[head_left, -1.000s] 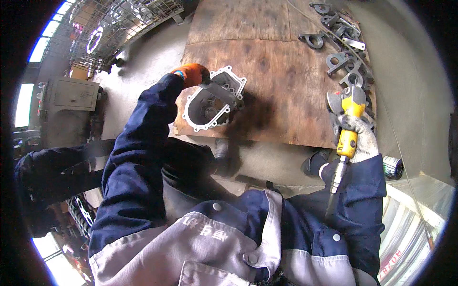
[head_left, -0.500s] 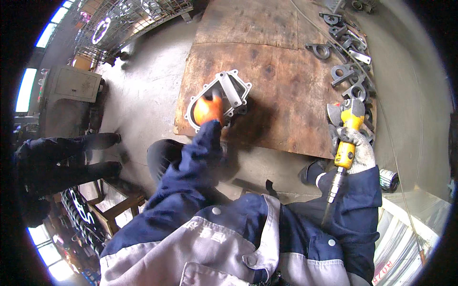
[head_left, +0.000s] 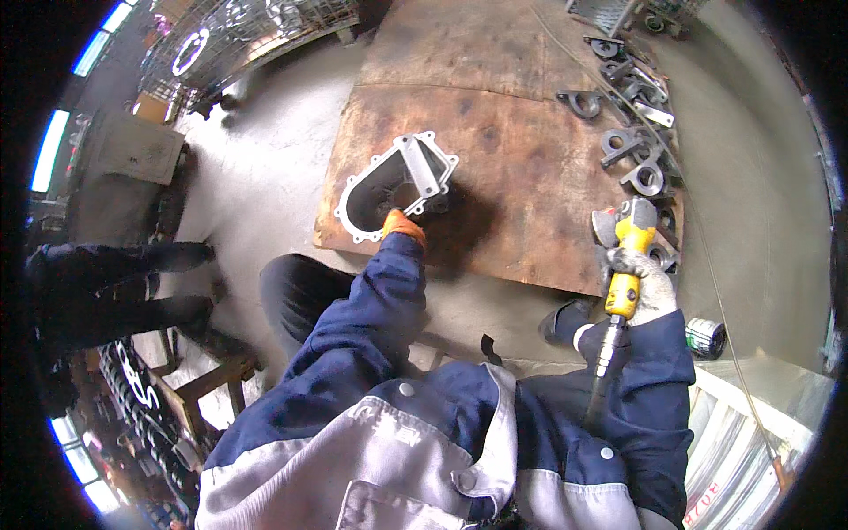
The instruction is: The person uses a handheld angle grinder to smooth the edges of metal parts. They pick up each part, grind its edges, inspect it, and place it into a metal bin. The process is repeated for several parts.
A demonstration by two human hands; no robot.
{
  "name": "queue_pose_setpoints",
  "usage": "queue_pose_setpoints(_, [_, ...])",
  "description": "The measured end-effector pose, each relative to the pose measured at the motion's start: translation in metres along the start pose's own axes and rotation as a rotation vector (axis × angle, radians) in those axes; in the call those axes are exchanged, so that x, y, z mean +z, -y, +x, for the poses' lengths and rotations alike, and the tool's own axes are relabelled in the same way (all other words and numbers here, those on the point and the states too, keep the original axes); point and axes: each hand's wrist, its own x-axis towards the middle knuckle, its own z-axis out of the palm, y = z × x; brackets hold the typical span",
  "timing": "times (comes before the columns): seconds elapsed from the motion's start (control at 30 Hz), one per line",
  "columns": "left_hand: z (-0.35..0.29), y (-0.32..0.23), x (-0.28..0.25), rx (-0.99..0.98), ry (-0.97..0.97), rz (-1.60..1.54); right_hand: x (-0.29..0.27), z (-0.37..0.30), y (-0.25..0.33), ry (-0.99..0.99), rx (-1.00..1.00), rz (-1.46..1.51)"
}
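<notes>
A cast metal housing [head_left: 352, 199] lies on the wooden board, its open side up, with bolt lugs round its pale rim and a flat bar across its far right part. In an orange glove, my left hand [head_left: 404, 228] is closed on the housing's near edge; its fingertips are partly hidden. My right hand [head_left: 651, 281], in a whitish-grey glove, wraps round a yellow air grinder [head_left: 624, 293]. The grinder's head and disc point away from me above the board's right edge, clear of the housing. A hose runs from its metal coupling back along my right forearm.
Several dark metal brackets [head_left: 647, 179] lie along the right side of the wooden board [head_left: 512, 212]. A thin cable runs past them. Wire cages [head_left: 256, 44] stand at the far left, and another person's legs [head_left: 132, 283] are at left. A can [head_left: 705, 338] stands at right.
My left hand has drawn back from inside the housing to its near edge. The grinder and my right hand sit slightly lower and further left in view, and the whole view has shifted a little.
</notes>
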Motion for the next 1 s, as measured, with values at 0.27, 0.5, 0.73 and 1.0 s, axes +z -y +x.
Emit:
queue_pose_setpoints(0.27, [-0.001,0.089,-0.006,0.264,-0.466,-0.623,-0.005,0.001,-0.001,-0.1,0.005,0.032])
queue_pose_setpoints(0.5, [0.033,0.107,-0.143,0.115,0.006,-0.862,-0.002,0.0,0.003,-0.033,0.095,0.055])
queue_pose_setpoints(0.73, [0.017,0.056,-0.227,0.125,0.028,-0.583,0.007,0.0,0.005,-0.027,0.106,-0.005])
queue_pose_setpoints(1.0, [-0.051,0.009,-0.17,0.077,-0.285,-0.737,0.008,0.007,0.005,0.037,0.132,-0.002])
